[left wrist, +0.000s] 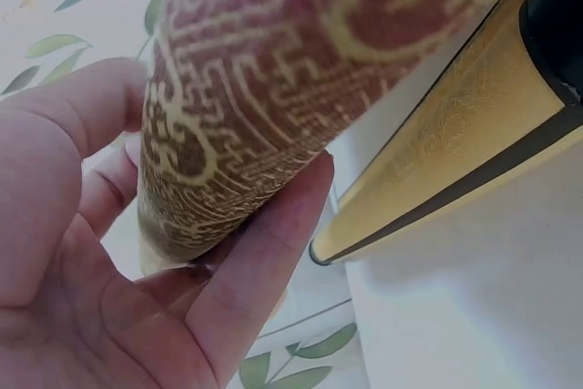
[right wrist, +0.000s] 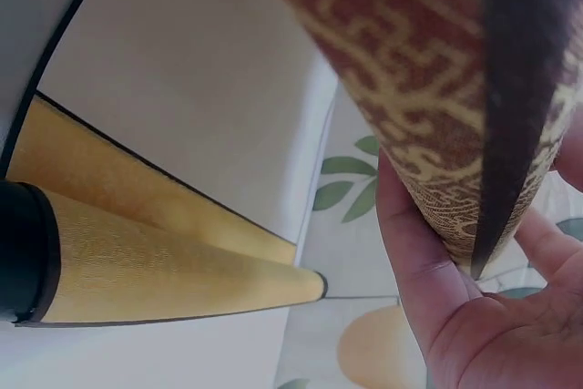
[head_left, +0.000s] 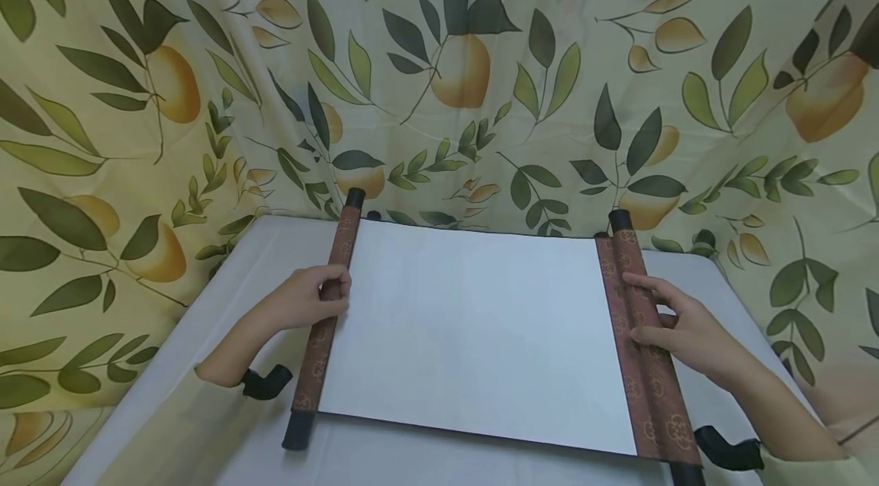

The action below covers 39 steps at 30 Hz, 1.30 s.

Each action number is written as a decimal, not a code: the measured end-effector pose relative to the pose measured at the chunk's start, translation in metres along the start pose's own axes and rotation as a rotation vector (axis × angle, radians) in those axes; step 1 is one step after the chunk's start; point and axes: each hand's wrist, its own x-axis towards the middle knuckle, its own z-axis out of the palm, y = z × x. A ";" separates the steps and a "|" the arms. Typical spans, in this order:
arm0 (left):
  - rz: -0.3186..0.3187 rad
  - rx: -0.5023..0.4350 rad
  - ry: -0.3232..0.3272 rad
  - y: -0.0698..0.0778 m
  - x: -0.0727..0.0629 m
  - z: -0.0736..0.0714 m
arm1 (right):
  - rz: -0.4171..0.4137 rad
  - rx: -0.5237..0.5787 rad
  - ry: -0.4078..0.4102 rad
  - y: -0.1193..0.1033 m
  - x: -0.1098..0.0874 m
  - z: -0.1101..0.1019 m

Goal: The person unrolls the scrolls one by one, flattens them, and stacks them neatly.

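Note:
A scroll lies partly unrolled, its white sheet (head_left: 474,326) flat between two reddish-brown patterned rollers with black end caps. My left hand (head_left: 309,299) grips the left roller (head_left: 317,364) near its middle, thumb and fingers curled round it. On the other side, my right hand (head_left: 687,329) pinches the right roller (head_left: 669,413) between thumb and fingers. In the left wrist view, a brown-and-gold patterned roll (left wrist: 264,88) sits between the thumb and fingers. A similar roll (right wrist: 410,88) with a dark lengthwise strip lies in the right hand in the right wrist view.
Under the scroll is a white-covered table (head_left: 261,257). A fabric backdrop (head_left: 542,127) with leaves and orange fruit hangs behind and at the sides. Black curved pieces (head_left: 266,382) are at both wrists. Both wrist views show a yellow roll (left wrist: 437,152) with a black end.

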 end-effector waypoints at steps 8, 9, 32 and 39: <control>-0.001 0.014 -0.005 -0.003 -0.003 -0.004 | 0.009 0.002 -0.003 0.003 -0.001 0.002; -0.002 0.015 -0.002 -0.003 -0.003 -0.005 | 0.010 0.006 -0.005 0.003 -0.001 0.002; -0.037 0.066 0.020 -0.023 -0.020 -0.020 | 0.006 0.026 -0.037 0.007 0.008 0.012; -0.063 0.083 0.036 -0.030 -0.024 -0.026 | 0.048 0.051 -0.047 0.005 0.014 0.023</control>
